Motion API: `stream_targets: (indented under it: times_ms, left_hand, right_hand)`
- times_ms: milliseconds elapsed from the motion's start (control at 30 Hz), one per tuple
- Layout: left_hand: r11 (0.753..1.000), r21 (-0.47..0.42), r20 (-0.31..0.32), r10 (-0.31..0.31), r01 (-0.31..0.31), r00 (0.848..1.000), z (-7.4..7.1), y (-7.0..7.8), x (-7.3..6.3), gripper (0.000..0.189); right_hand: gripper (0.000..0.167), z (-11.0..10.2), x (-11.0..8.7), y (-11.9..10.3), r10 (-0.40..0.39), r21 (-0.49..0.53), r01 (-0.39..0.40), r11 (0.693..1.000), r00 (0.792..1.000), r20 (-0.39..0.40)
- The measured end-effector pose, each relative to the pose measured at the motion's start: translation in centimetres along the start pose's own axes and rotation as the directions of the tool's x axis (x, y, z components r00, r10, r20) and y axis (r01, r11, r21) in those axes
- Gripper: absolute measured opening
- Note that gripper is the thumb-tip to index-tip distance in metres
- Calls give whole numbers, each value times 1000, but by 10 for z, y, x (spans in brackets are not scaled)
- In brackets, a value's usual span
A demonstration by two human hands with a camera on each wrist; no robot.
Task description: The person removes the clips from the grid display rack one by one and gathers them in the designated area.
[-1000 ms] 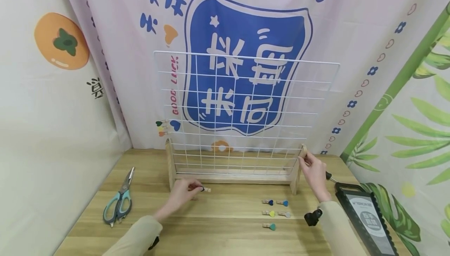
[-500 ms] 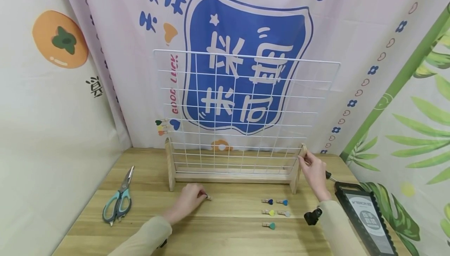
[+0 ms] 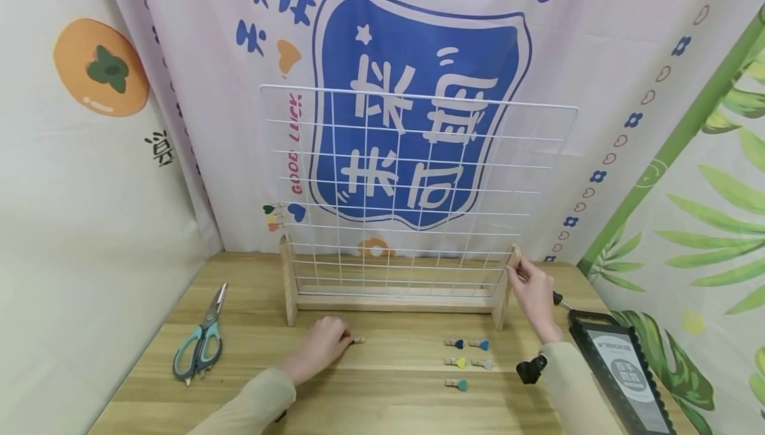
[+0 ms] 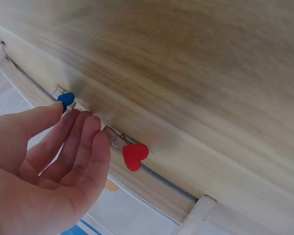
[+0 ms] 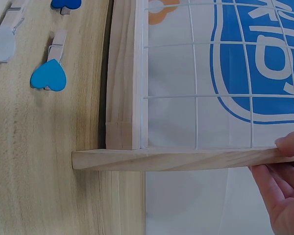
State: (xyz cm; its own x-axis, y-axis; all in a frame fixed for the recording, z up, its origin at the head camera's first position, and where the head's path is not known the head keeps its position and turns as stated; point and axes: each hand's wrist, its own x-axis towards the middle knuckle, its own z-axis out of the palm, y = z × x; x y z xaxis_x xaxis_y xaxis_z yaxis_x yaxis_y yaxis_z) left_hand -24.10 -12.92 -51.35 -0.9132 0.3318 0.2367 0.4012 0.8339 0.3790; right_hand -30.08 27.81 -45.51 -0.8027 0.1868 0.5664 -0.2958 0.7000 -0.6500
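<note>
My left hand [image 3: 323,347] is low over the table, left of centre. Between its thumb and fingertips it pinches a small wooden clothespin with a dark blue heart [image 4: 65,99]. Beside those fingers lies a clothespin with a red heart [image 4: 135,155], which my hand hides in the head view. My right hand [image 3: 534,294] grips the upper end of the right wooden post [image 5: 186,159] of a stand. A white wire grid [image 3: 418,97] rises upright from that stand. At the grid's left edge hang clothespins with green, yellow and orange hearts [image 3: 273,218].
Several heart clothespins [image 3: 457,362] lie on the table right of centre, in blue, yellow, grey and teal. Teal-handled scissors [image 3: 204,345] lie at the left. Along the right edge are a black-framed board [image 3: 624,368] and a black-handled tool [image 3: 558,298]. Printed cloth hangs behind.
My left hand has moved slightly right and nearer to me with the blue heart clothespin, away from the stand's base. My right hand stays on the post.
</note>
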Motion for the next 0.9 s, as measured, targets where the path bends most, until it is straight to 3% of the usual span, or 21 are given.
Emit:
stream_targets:
  times_ms: [300,433,633,767,833,900]
  left_hand:
    - [999,-36,-43,6,-8,999,-7,-3,3,4]
    - [995,-97,-85,-25,16,996,-24,-6,6,4]
    - [984,-169,-158,-80,53,984,-64,-19,13,5]
    - [978,-197,-241,-122,74,963,-93,-32,12,8]
    - [979,-196,-320,-116,54,940,-107,-38,11,8]
    - [982,-187,-408,-110,34,906,-121,-43,10,7]
  right_hand:
    - [30,0,-1,0,-5,4,5,1000,1000,1]
    - [30,0,-2,0,-2,-5,2,1000,1000,-2]
    - [29,0,-1,0,-14,-8,14,1000,1000,-10]
    - [29,0,-1,-1,-18,-11,18,1000,1000,-9]
    - [28,0,-1,-1,-20,-11,20,1000,1000,-8]
    - [28,0,-1,-1,-19,-8,19,1000,1000,-8]
